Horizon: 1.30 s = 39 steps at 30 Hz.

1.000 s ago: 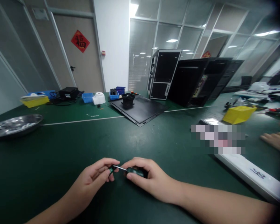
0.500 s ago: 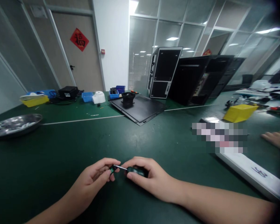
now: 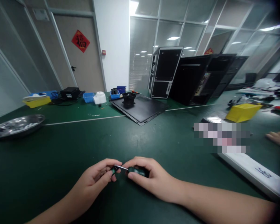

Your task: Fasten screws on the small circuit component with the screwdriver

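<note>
My hands meet low in the middle of the view, above the dark green work mat [image 3: 60,149]. My right hand [image 3: 149,175] is closed around the dark green and black handle of a small screwdriver [image 3: 137,171]. Its thin steel shaft [image 3: 121,167] points left to a small dark green piece [image 3: 114,170], which is pinched in the fingertips of my left hand [image 3: 95,175]. My fingers hide most of that piece, so its exact kind is hard to tell.
A steel tray [image 3: 17,126] lies at the left. Ahead, a black panel [image 3: 140,109] lies flat below upright computer cases [image 3: 165,72]. A yellow bin [image 3: 244,112] and a long white strip [image 3: 252,175] are at the right, beside a co-worker's hand [image 3: 278,139].
My hands and the screwdriver have barely moved. The co-worker's hand has drawn back toward the right edge, and the whole scene has shifted slightly with my head.
</note>
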Tool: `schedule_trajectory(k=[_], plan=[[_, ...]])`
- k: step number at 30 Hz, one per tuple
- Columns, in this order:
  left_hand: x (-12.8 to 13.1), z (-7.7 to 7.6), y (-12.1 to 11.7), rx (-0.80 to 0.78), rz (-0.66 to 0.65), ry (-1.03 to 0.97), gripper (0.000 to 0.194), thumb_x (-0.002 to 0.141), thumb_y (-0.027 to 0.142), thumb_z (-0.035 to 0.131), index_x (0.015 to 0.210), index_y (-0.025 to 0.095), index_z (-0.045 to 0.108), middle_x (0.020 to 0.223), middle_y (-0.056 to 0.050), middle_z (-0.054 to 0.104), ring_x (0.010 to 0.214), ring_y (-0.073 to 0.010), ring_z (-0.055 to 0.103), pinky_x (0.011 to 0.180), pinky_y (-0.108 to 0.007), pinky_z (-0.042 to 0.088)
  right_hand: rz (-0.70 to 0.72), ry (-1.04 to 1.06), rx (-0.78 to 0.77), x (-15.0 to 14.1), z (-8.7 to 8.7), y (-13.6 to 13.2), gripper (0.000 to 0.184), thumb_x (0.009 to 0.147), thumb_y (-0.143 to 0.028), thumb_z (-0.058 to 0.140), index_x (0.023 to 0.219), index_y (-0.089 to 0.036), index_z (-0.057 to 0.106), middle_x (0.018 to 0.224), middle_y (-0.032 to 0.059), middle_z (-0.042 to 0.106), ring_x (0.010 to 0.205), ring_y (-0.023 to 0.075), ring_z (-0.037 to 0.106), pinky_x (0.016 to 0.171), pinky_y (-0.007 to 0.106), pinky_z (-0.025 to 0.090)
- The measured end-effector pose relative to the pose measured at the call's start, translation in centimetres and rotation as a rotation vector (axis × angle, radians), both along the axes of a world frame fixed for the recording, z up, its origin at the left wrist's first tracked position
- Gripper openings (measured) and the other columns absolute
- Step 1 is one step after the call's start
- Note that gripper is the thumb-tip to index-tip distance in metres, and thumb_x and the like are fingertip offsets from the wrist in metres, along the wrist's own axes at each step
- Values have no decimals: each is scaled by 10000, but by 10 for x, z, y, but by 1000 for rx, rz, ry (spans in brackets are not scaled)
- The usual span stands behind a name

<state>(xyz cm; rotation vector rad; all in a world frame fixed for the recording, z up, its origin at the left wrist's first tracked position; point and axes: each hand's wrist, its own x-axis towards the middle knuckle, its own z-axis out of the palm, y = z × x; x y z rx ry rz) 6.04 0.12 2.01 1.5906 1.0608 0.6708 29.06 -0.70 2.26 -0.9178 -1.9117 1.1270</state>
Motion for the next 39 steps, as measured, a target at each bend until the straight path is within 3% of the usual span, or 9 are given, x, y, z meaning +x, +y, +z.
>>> schedule_trajectory(k=[39], plan=[[1,1,-1,50,-25,38,345,912,413,518,1145,203,662,981,-75,685,872,-203,625,822,-299,514,-10,10,5,0,-2,0,227,886,-253,604,1086,-209,704,1071,40,722,971,175,661,888,297,510]])
